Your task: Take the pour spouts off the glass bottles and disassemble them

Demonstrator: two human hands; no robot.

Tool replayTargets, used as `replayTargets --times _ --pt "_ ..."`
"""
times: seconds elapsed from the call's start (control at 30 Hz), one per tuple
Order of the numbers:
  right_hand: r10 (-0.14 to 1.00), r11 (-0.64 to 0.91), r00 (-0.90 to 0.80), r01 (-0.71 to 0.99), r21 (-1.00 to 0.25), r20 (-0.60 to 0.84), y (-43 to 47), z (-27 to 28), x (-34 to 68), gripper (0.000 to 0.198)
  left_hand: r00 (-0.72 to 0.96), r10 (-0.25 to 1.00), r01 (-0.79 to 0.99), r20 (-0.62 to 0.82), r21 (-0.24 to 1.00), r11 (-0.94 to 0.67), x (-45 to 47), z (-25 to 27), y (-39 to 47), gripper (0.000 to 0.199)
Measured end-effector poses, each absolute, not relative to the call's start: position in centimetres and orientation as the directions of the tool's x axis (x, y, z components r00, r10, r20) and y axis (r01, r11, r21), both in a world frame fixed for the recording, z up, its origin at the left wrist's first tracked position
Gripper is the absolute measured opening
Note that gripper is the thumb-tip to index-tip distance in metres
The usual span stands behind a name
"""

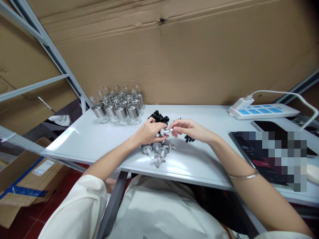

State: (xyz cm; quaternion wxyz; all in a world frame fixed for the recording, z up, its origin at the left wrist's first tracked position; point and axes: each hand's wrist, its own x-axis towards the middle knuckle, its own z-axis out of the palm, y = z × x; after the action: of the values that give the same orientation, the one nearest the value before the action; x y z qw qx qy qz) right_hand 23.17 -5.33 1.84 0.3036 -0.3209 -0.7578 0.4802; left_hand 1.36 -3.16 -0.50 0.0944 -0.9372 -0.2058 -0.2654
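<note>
My left hand [151, 130] is closed around a silver pour spout [164, 131] with a pale disc, held just above the table. From the other side, my right hand [190, 128] pinches at the narrow tip of that spout; any small part between these fingertips is hidden. Beneath and in front of my left hand lies a loose pile of similar silver spouts [157, 160]. Behind it is a heap of black stoppers [159, 117], partly covered by the hand. Several smaller black pieces [189, 138] lie under my right hand.
Glass bottles with steel sleeves [121, 112] stand grouped at the back left of the white table [87, 142]. At the right are a power strip [264, 111] with a plugged-in charger and cable, a phone [269, 127] and a partly blurred tablet-like screen [249, 149]. Cardboard [189, 59] lines the back.
</note>
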Motion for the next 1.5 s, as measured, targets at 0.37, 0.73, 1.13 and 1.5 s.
replayTargets --times 0.37,0.73,1.13,1.5 --pt "0.791 0.387 -0.585 0.256 -0.886 0.176 -5.5 1.7 22.6 0.041 0.764 0.298 0.447 0.572 -0.137 -0.884 1.2 0.0 -3.1 0.023" --pt "0.813 0.226 -0.577 0.187 -0.956 0.079 -5.8 1.3 22.1 0.048 0.801 0.298 0.461 0.519 -0.216 -0.861 1.2 0.1 -3.2 0.03" --pt "0.864 0.276 -0.492 0.292 -0.916 0.104 -5.7 2.3 22.9 0.048 0.752 0.255 0.464 0.608 -0.212 -0.86 1.1 0.3 -3.2 0.025" --pt "0.933 0.21 -0.336 0.227 -0.951 0.126 -4.6 2.4 26.1 0.032 0.669 0.174 0.415 0.723 -0.168 -0.894 0.9 0.2 -3.1 0.025"
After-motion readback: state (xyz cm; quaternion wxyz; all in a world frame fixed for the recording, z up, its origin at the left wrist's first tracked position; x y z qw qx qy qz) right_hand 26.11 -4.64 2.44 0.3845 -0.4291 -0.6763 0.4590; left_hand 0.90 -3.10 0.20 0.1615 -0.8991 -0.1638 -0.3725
